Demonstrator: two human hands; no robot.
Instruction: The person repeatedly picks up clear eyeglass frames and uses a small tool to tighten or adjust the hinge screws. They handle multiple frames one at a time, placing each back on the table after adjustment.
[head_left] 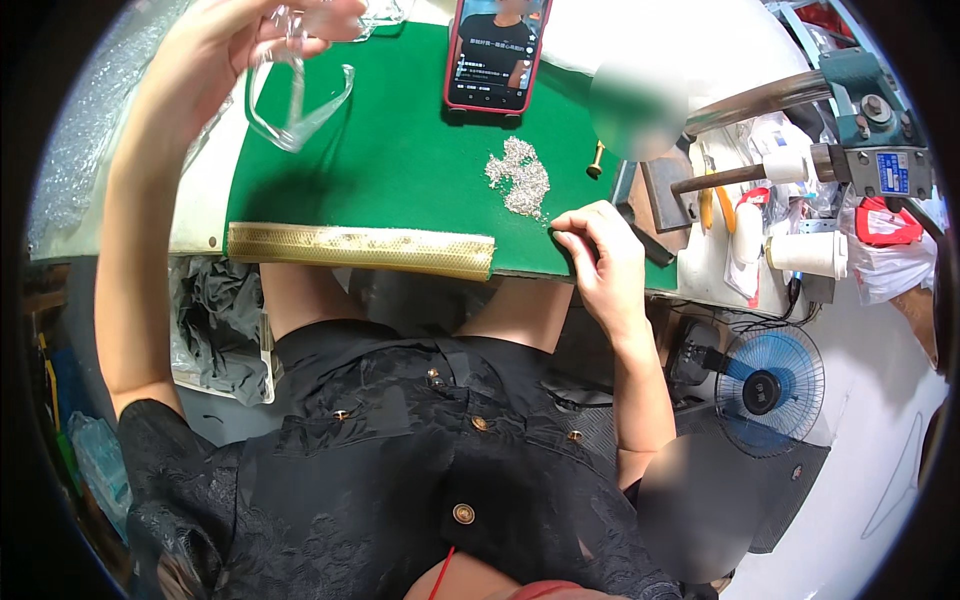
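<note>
My left hand (225, 55) is raised at the far left of the green work mat (390, 130). Its fingers are closed on a clear plastic frame (290, 135), which looks like a spectacle frame, with thin curved arms hanging below. Part of another clear piece (382, 14) shows just beyond the fingers. At the mat's near right, my right hand (605, 265) has thumb and forefinger pinched together; whatever lies between them is too small to make out. Its fingertips are beside a loose pile of tiny silvery metal parts (525, 180).
A gold perforated strip (360, 250) runs along the mat's near edge. Beyond the pile stands a phone in a red case (495, 60). To the right are a small brass piece (596, 160), a bench press (870, 120), orange-handled pliers (725, 215), a paper cup (808, 255) and a fan (765, 390).
</note>
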